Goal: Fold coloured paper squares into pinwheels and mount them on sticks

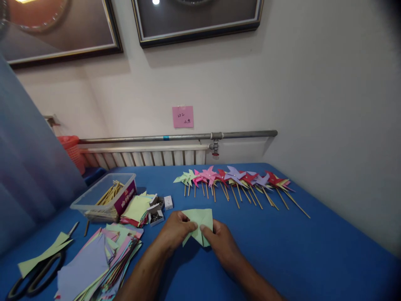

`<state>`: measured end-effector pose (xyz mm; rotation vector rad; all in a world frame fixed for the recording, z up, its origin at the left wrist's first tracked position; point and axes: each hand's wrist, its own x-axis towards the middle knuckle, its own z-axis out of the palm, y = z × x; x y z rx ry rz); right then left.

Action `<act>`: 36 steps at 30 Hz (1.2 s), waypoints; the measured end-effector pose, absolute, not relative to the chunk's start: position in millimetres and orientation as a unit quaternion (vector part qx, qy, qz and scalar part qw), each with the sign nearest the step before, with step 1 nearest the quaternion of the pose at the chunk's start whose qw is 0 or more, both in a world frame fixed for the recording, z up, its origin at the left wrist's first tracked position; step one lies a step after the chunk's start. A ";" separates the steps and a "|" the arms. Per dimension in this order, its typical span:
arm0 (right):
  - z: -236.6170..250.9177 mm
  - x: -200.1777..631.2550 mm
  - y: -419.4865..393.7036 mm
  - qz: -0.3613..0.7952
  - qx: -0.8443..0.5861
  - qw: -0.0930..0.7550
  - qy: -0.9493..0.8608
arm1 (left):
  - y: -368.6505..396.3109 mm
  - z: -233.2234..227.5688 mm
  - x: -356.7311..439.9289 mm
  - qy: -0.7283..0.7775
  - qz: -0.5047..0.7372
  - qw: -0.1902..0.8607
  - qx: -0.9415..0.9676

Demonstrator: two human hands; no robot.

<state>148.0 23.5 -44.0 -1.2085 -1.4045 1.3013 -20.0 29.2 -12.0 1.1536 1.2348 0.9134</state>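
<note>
A light green paper square (202, 216) with slits cut into it is held up over the blue table, between my two hands. My left hand (178, 228) pinches it from the left, thumb pressed on its front near the middle. From the right, my right hand (221, 240) grips the same sheet, its thumb close to the other thumb. Fingers behind the paper are hidden. Left of my hands sit small boxes of metal pins (156, 217) and a stack of cut paper squares (138, 209). A larger pile of coloured paper (84, 259) lies nearer to me.
Finished paper pinwheels (236, 175) on sticks lie in a row along the table's back. A clear plastic tub (87, 202) holds wooden sticks (111, 193). Black-handled scissors (46, 271) lie front left, with green paper strips (46, 253) on them. A wall (338, 146) borders the table's right side.
</note>
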 end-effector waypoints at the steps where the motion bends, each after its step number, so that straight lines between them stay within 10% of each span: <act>1: -43.5 148.4 23.2 0.521 -0.481 0.426 -0.563 | 28.8 -11.8 -19.8 0.525 0.396 0.570 0.492; 36: -28.7 144.5 11.8 0.653 -0.320 0.499 -0.470 | 21.3 2.9 -14.8 0.469 0.479 0.607 0.426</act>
